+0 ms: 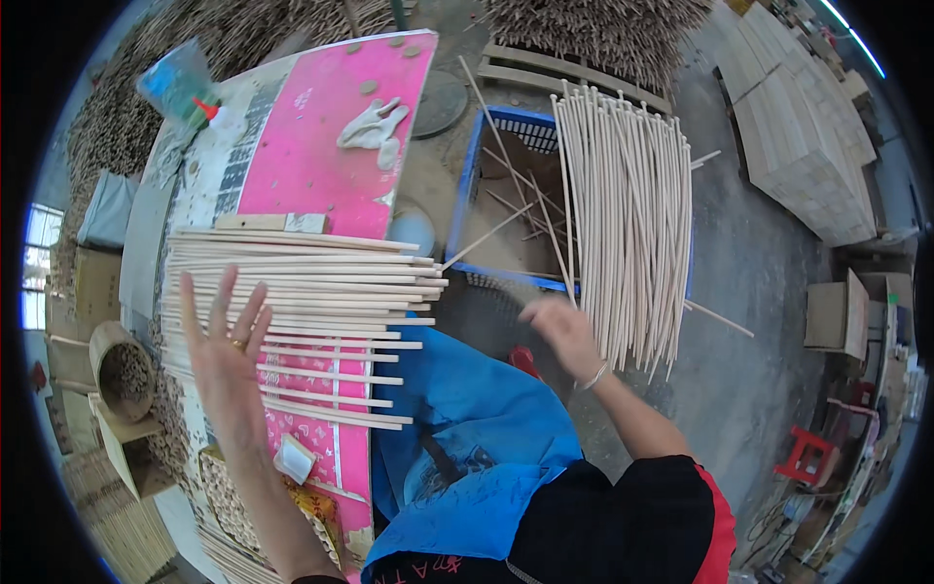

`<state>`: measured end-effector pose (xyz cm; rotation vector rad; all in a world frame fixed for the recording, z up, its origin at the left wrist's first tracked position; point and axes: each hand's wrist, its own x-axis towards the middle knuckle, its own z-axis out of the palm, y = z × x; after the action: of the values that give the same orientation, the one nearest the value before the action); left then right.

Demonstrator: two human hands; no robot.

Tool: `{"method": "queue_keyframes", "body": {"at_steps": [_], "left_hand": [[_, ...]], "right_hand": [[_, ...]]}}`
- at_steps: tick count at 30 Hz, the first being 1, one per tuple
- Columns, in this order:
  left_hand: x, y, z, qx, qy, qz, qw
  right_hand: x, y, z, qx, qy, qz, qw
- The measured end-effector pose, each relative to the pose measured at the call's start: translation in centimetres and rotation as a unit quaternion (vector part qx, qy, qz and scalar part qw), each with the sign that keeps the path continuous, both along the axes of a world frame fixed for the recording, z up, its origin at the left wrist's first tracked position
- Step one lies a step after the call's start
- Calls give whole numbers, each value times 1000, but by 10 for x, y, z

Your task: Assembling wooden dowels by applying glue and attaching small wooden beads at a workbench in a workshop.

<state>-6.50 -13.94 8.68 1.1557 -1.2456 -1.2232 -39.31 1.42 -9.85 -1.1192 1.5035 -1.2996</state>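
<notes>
Head view: left hand flat, fingers spread wide, gripping nothing, hovering over or pressing the rods laid across the pink table. Right hand is blurred, out by the bundle lying over the blue crate; grip can't be told, prob loose w/ maybe one rod. Risk, my read: rod ends just past the left fingertips overhang the table edge, so a careless sweep could roll them off onto the apron. Bundle beyond the right hand rests loose on the crate; a snag could fan it onto the floor.

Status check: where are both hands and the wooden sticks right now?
Left hand open, flat over pale wooden sticks on pink table. Right hand blurred, at stick bundle across blue crate.
</notes>
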Motion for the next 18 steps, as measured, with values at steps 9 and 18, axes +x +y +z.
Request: {"method": "queue_keyframes", "body": {"at_steps": [9,18], "left_hand": [[-33,42,-62,145,-7,-169,975],[2,80,-72,190,-11,-66,980]], "right_hand": [[-209,-19,-179,190,382,-363,829],[-88,-87,-187,68,500,-79,860]]}}
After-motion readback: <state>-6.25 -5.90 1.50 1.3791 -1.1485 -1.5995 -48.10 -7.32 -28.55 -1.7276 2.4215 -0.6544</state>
